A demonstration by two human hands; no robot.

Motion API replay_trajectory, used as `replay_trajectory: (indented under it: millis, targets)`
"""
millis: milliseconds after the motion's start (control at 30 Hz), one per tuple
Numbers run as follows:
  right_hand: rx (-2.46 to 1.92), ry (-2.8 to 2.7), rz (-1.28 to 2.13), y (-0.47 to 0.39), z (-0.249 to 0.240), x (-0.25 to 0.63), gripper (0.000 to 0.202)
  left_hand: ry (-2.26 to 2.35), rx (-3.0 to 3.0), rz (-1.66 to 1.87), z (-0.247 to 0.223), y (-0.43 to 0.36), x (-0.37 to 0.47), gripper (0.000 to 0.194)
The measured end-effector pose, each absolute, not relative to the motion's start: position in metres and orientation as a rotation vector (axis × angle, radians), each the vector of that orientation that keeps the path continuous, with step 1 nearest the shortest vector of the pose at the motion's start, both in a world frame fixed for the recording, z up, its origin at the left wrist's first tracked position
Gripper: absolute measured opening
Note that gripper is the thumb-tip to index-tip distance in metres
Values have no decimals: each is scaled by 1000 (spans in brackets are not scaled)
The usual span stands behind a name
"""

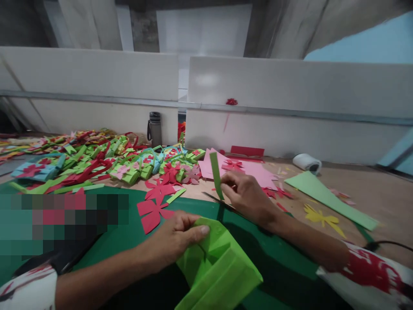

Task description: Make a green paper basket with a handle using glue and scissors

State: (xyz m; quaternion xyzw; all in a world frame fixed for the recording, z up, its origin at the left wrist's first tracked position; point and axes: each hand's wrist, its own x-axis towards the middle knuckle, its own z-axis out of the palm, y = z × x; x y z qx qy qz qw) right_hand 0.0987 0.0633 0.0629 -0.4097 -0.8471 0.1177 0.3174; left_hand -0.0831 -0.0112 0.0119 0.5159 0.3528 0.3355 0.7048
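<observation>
While the left hand [176,237] pinches the upper edge of a folded green paper box [216,267], thumb laid flat along the crease, the right hand [247,193] is closed around a narrow green paper strip [216,174] that stands up from its fingers, just above the box and a little beyond it. The box sits on the dark green cutting mat [284,267] close to the person, its open mouth facing up. A dark slim blade or tool [219,201] lies on the mat right under the right hand; I'd judge that a careless reach could catch a finger on it, or nick the strip. The thin paper looks easy to crush, so too firm a pinch on the box could flatten its folds, and the strip could buckle or tear if bent sharply. Everything here is matte craft paper: a red flower cut-out [153,212] with blunt petals lies flat by the left hand, pink sheets [254,171] lie beyond, a long light green sheet [329,199] to the right, and a heap of finished paper baskets [97,161] sprawls across the table. A grey bottle [155,128] stands against the white partition [290,112].
</observation>
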Motion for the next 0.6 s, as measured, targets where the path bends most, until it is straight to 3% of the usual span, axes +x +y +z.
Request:
replay_trajectory:
  millis: [233, 400, 600]
  targets:
    - [-1046, -1702, 1104, 40, 60, 115, 15, 874, 1469, 907, 33, -16, -70, 27]
    - [-984, -1444, 1310, 33, 49, 124, 20, 809, 1341, 711, 31, -16, -58, 32]
    - [-900, -1415, 1487, 29, 36, 132, 24, 775, 1188, 726, 18, -7, -47, 33]
